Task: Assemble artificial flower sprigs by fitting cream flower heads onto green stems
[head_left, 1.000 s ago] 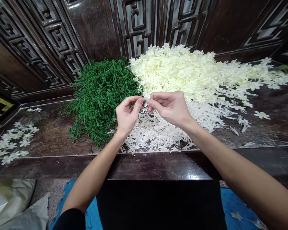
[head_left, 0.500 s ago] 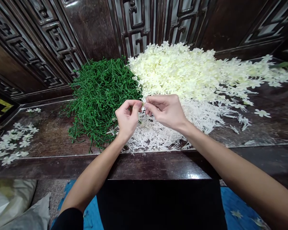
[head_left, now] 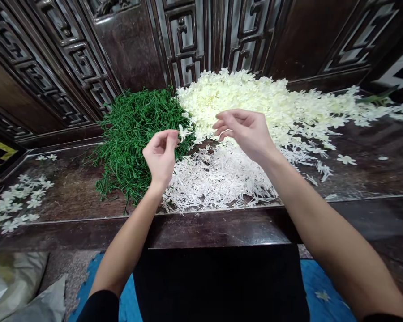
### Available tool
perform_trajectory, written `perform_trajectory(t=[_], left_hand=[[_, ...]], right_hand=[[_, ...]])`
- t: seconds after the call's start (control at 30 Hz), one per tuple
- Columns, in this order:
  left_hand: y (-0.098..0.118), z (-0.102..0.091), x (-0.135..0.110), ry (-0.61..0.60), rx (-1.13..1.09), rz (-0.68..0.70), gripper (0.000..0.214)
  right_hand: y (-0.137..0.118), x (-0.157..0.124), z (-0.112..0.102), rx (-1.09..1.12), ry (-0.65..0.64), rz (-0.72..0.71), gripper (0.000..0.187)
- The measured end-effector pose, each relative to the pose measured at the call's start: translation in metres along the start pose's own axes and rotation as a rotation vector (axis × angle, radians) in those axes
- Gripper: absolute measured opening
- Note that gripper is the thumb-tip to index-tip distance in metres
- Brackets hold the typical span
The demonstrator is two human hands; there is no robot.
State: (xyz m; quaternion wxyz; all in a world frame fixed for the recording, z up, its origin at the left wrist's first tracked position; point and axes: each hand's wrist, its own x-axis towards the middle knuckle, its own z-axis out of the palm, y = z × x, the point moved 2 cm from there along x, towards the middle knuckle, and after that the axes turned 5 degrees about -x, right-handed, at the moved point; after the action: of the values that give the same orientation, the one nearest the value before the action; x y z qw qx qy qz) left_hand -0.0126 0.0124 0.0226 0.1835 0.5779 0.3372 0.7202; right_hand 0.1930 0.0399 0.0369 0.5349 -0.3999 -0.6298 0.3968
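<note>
My left hand [head_left: 161, 154] pinches a small white artificial flower [head_left: 183, 133] between thumb and forefinger. Behind and left of that hand lies a heap of green artificial stems [head_left: 134, 116]. My right hand [head_left: 244, 130] hovers in front of the cream flower heads [head_left: 262, 96]; its fingers are loosely bent and apart, and I see nothing in them. Below both hands, thin white pieces like stamens [head_left: 218, 179] are spread in a pile along the front of the dark wooden bench [head_left: 74, 188].
A group of finished-looking white flowers [head_left: 20, 201] lies at the left end. Carved wooden panels [head_left: 127, 53] rise behind the piles. A loose flower head [head_left: 346, 159] rests at right. On the floor are blue mats [head_left: 322, 277] and pale sacks [head_left: 27, 277].
My hands have moved apart: the left one went left with the flower in its pinch, while the right let go and shifted right and up. The view has turned slightly.
</note>
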Motion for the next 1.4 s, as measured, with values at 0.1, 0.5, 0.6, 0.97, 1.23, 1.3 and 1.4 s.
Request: perform_trajectory(t=[0.1,0.5,0.6,0.97,1.23,1.3,1.4], left_hand=[[0.008,-0.012,0.016,0.099,0.053,0.067,0.023],[0.075,-0.219,0.076,0.312,0.837,0.159,0.008],[0.084,-0.274,0.080,0.368,1.158,-0.081,0.026],[0.085,-0.195,-0.001,-0.564,0.975,0.063,0.015],[0.069,-0.112,-0.059,-1.297,1.210,0.013,0.027],[0.070,-0.109,-0.059,-1.334,1.235,0.047,0.028],[0.075,-0.110,-0.052,-1.245,1.162,0.075,0.025]], right_hand=[[0.016,0.009,-0.015,-0.153,0.133,0.074,0.017],[0.036,0.000,0.001,-0.875,-0.196,-0.003,0.019],[0.039,-0.002,0.004,-0.899,-0.255,-0.003,0.020],[0.043,-0.003,0.006,-0.917,-0.317,0.026,0.024],[0.045,-0.002,0.004,-0.979,-0.303,-0.035,0.025],[0.046,-0.002,0.003,-0.966,-0.302,-0.024,0.024],[0.048,-0.001,0.002,-0.951,-0.301,-0.024,0.023]])
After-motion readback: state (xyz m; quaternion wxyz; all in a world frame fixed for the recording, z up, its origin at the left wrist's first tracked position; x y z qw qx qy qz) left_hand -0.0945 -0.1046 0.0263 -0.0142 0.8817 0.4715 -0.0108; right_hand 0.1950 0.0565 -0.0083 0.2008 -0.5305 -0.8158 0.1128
